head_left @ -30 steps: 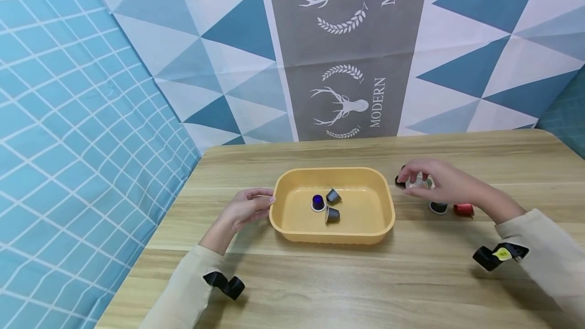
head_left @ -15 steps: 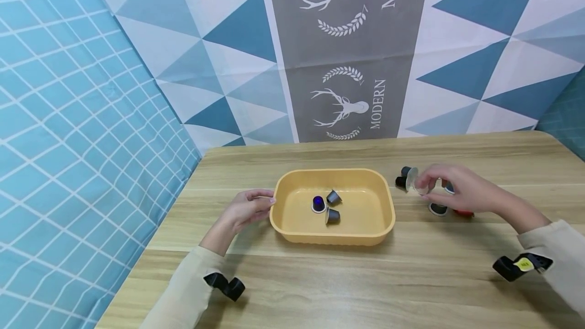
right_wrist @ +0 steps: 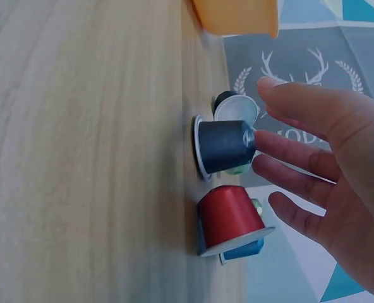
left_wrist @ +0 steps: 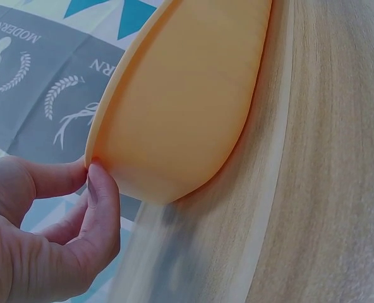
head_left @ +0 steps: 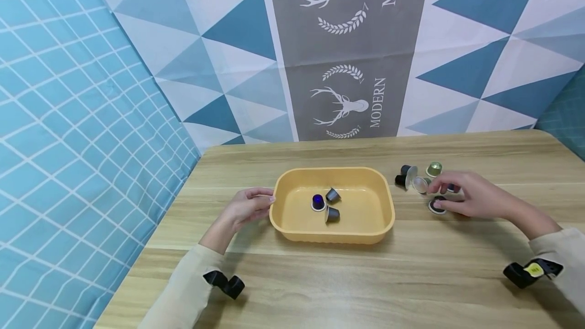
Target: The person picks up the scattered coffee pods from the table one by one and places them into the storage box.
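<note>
The thumb and fingers of my left hand (left_wrist: pixel 54 233) pinch the left end of a yellow-orange tray (head_left: pixel 329 238) by its rim. Inside it are a blue coffee capsule (head_left: pixel 318 201) standing upright and two dark grey capsules (head_left: pixel 332 215) lying tipped. On the right side of the table, my right hand (head_left: pixel 477 196) hovers at a black coffee capsule (right_wrist: pixel 227 146) that stands on its rim. In the right wrist view its fingers are spread around the capsule's narrow end, the thumb apart from it. A red capsule (right_wrist: pixel 230 218) lies beside it, hidden under the hand in the head view.
Between tray and right hand lie dark capsules (head_left: pixel 400 182) and a capsule with its pale lid showing (head_left: pixel 419 185). A green capsule (head_left: pixel 434 168) stands behind. Part of a blue capsule (right_wrist: pixel 244 250) shows behind the red one. A patterned cloth backdrop (head_left: pixel 347 55) closes off the table's far edge.
My right hand has moved rightward and toward me, from the pale-lidded capsule to the black one, uncovering the green capsule. My left hand and the tray have stayed put.
</note>
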{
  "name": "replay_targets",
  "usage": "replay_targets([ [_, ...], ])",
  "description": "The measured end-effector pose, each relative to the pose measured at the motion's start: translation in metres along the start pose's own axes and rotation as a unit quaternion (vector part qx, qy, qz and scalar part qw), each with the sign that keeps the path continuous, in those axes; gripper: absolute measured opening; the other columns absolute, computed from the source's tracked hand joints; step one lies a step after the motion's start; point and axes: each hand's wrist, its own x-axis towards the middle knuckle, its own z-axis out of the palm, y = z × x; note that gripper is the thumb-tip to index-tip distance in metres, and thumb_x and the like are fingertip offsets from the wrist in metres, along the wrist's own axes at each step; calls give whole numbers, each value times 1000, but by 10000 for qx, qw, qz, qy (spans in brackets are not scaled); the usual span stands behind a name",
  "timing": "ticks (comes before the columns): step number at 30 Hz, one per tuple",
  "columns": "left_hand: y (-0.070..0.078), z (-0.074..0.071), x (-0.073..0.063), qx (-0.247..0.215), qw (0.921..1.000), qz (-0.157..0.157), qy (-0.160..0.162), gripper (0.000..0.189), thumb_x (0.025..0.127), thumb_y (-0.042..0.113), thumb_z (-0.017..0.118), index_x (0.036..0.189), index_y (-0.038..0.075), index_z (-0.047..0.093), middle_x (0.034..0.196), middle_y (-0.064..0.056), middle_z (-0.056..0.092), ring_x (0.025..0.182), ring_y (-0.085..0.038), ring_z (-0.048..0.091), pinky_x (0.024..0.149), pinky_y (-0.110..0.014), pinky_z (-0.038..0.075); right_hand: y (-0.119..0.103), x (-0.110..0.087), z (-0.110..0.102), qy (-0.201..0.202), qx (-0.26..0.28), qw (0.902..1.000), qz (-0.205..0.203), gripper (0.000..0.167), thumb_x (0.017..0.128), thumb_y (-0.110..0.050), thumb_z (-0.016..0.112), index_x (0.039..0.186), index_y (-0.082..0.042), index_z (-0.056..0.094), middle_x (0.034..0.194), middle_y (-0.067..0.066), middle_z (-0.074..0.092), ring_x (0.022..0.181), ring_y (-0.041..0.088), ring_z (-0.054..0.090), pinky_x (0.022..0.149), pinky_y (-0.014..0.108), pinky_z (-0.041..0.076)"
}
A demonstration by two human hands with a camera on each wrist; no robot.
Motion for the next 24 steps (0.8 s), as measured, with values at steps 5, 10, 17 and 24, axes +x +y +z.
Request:
replay_targets([
  [5, 0, 0, 0, 25, 10000, 12, -17, 42, 92, 9, 62, 128, -8, 51, 98, -2, 67, 79, -5, 64, 72, -17, 56, 1, -4, 2, -132, 216, 9995, 179, 34, 70, -7, 84, 95, -22, 66, 88, -15, 63, 75, -4, 53, 58, 18, 48],
  [10, 0, 0, 0, 33, 10000, 67, -56, 41, 92, 8, 61, 128, -8, 50, 94, 0, 67, 78, -4, 64, 71, -16, 56, 4, -7, 6, -276, 437, 9985, 188, 35, 71, -9, 84, 98, -21, 64, 88, -13, 61, 74, -4, 52, 58, 18, 51],
  [17, -2, 0, 0, 43, 9999, 77, -101, 41, 91, 9, 62, 128, -8, 51, 93, 0, 68, 78, -4, 64, 71, -17, 56, 9, -11, 9, -439, 430, 9980, 151, 38, 71, -10, 84, 99, -22, 64, 94, -10, 63, 81, -8, 51, 58, 18, 51],
  [24, -1, 0, -1, 37, 9999, 85, -55, 42, 92, 9, 62, 128, -8, 51, 95, -1, 68, 79, -4, 64, 71, -17, 56, 6, -8, 5, -678, 403, 9953, 553, 34, 71, -9, 83, 97, -20, 65, 94, -10, 64, 83, -9, 54, 64, 20, 56],
])
